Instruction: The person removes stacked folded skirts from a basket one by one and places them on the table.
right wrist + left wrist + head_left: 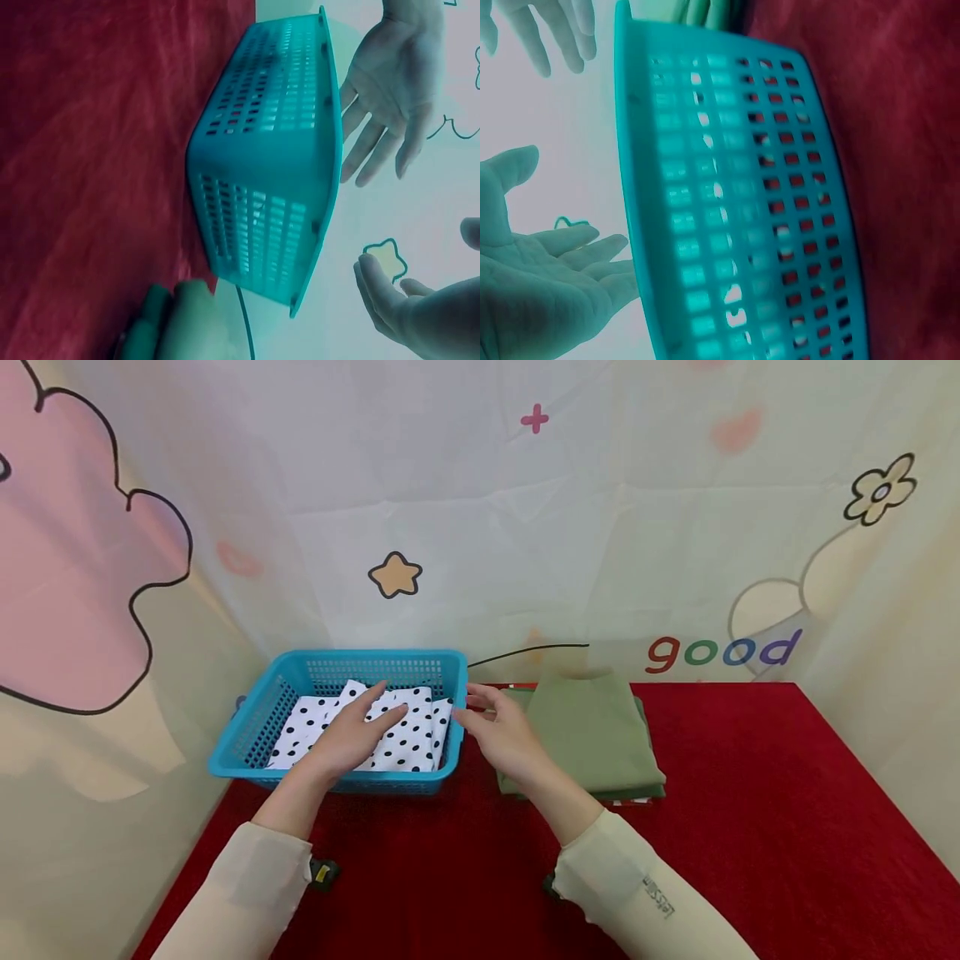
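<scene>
Folded white cloth with black polka dots (408,739) lies inside a blue plastic basket (375,667) at the back left of the table. Over the basket hovers my left hand (347,737), its fingers extended and the thumb spread apart, holding nothing. My right hand (506,739) is beside the basket's right rim with loosely bent fingers and nothing in its grasp. Both wrist views show the basket's perforated side, with the left hand (544,292) above the rim in the left one and the right hand (427,311) in the air in the right one.
A stack of folded green cloth (596,735) stands right of the basket, partly behind my right hand, with a red-and-white edge showing beneath. Red fabric (750,793) covers the table. A printed curtain (480,543) hangs close behind the basket and stack.
</scene>
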The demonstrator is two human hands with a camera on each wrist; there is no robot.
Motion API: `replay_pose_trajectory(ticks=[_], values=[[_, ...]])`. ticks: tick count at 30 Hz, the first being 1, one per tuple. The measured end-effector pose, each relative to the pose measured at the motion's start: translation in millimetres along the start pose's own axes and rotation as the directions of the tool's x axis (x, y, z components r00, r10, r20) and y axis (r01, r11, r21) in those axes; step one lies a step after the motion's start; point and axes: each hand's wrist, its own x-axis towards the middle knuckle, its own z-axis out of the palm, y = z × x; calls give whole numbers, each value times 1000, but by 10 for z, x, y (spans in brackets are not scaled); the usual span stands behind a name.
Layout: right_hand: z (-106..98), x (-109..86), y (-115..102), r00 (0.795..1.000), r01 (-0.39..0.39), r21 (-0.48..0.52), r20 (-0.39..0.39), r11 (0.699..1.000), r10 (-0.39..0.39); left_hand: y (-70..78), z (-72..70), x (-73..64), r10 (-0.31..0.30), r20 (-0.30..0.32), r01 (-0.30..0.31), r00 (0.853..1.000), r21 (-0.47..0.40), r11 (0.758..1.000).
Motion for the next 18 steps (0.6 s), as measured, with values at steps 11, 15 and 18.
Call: replay_pose_trajectory(ticks=[11,15,18], values=[[326,113,-92,991,-88,11,98,996,86,-340,-246,47,-56,-7,56,998,25,998],[435,141,-91,991,-98,-4,94,995,98,-394,-319,57,-65,-17,66,998,29,997],[527,165,-77,989,-107,-24,97,994,109,-428,-381,69,-68,-29,69,997,40,997]])
